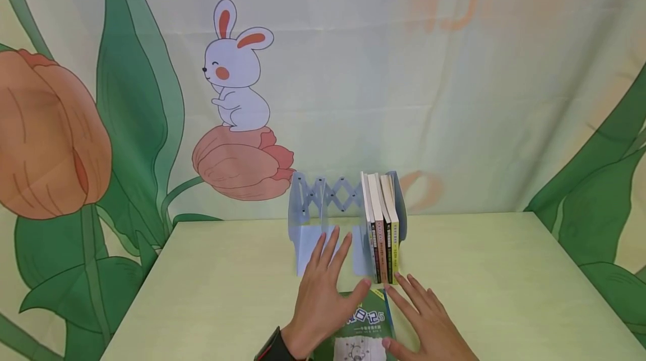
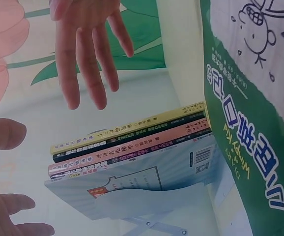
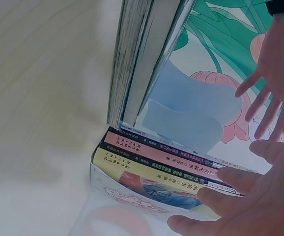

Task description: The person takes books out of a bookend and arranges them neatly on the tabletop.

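My left hand (image 1: 323,299), fingers spread, hovers over the left part of a green comic-style book (image 1: 374,320). My right hand (image 1: 429,322) is spread too, at that book's right side. Neither hand grips anything. In the right wrist view, thick page edges (image 3: 144,54) show several books stacked under the cover. Beyond the hands, a light blue expandable bookend rack (image 1: 296,209) holds several upright books (image 1: 382,237) against its right end. Their spines are yellow, black and pink, as the left wrist view shows, with a pale blue cover (image 2: 127,184) on the left side.
A pale green-yellow table (image 1: 494,271) spreads out to both sides. Behind it hangs a cloth backdrop (image 1: 353,81) printed with a rabbit and tulips. The rack stands close to the table's back edge. A black watch (image 1: 275,347) is on my left wrist.
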The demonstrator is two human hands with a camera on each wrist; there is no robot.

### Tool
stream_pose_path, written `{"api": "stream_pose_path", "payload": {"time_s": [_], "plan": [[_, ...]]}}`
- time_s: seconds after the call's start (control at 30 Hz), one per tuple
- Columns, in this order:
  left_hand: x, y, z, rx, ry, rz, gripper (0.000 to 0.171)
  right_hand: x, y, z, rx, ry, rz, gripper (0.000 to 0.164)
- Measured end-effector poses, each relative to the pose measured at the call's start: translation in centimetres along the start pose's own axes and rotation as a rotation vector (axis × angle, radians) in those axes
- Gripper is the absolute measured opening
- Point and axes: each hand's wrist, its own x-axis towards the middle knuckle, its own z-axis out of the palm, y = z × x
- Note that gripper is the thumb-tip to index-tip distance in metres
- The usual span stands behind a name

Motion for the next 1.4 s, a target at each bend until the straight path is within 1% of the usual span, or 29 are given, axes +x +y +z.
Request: {"api": "stream_pose_path", "payload": {"time_s": [0.1,0.17,0.27,0.4,0.73,0.93,1.4], "plan": [[0.5,0.0,0.1,-0.004,0.005,-0.001,0.076,0.1,-0.1,-0.2,0.003,-0.008,0.017,0.077],[0.9,0.1,0.1,-0.015,-0.004,-0.012,0.076,0.1,-0.1,-0.3,0.009,-0.014,0.026,0.077],[1.4,0.2,0.1,-0.027,-0.019,-0.029,0.076,0.1,-0.1,-0.3,0.007,-0.014,0.022,0.077],[2.1,0.5,0.3,-0.033,-0.021,-0.039,0.077,0.1,0.0,-0.2,0.008,-0.023,0.021,0.079],[3.4,0.4,1.0,-0.057,0.014,-0.032,0.076,0.1,0.2,-0.2,0.010,-0.032,0.037,0.078],[4.0,0.3,1.5,-0.088,0.021,-0.037,0.075,0.0,0.2,-0.2,0.017,-0.035,0.044,0.078],[5.2,0.0,2.7,-0.138,0.025,-0.100,0.071,-0.1,0.7,0.0,0.010,-0.001,-0.007,0.080]]}}
